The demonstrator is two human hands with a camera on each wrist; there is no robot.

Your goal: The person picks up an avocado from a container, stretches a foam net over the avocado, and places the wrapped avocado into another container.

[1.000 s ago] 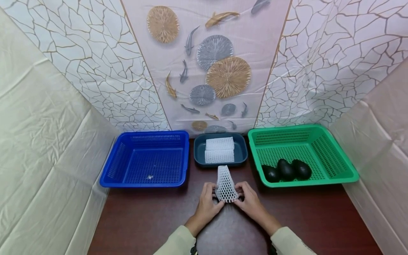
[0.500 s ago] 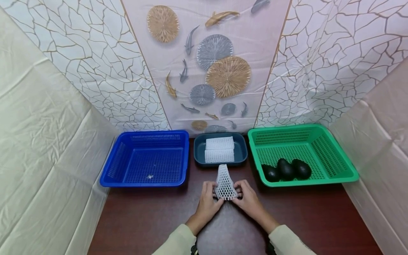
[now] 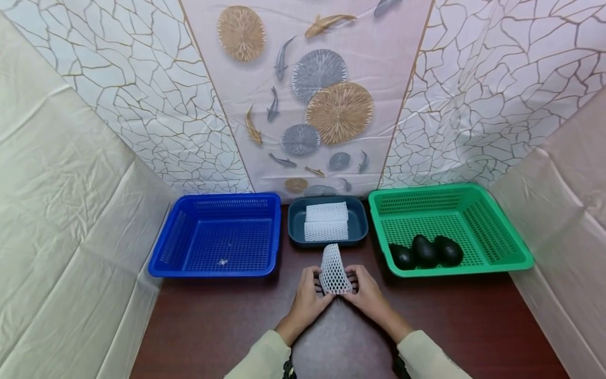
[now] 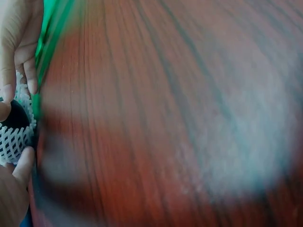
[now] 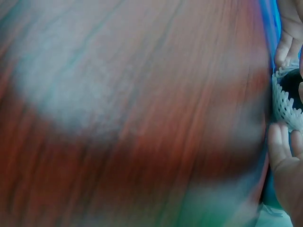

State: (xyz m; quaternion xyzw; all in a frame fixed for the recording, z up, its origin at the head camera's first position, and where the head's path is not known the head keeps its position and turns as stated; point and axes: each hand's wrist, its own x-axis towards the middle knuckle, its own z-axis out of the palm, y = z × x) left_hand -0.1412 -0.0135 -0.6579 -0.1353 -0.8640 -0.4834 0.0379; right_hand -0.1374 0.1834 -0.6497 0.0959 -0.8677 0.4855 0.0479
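A white foam net sleeve (image 3: 335, 271) stands between my two hands over the near-middle of the table, its narrow end pointing away. My left hand (image 3: 306, 299) grips its left side, with the thumb at the near rim. On the other side my right hand (image 3: 368, 296) holds it the same way, and the two thumbs almost meet. Inside the net's mouth a dark avocado (image 4: 15, 116) shows in the left wrist view. The right wrist view also shows the dark avocado (image 5: 292, 87) with the mesh around it. From the head view the avocado is hidden.
A green basket (image 3: 492, 267) with 3 dark avocados (image 3: 425, 251) stands at the right. At the left is a blue basket (image 3: 215, 272) with a small white spot on its floor. Between them a dark teal tray (image 3: 295, 239) holds white foam nets (image 3: 325, 222).
The near rim of the net has moved slightly away from me, and both hands have shifted a little with it. The narrow end leans slightly more. Baskets and tray have stayed in place.
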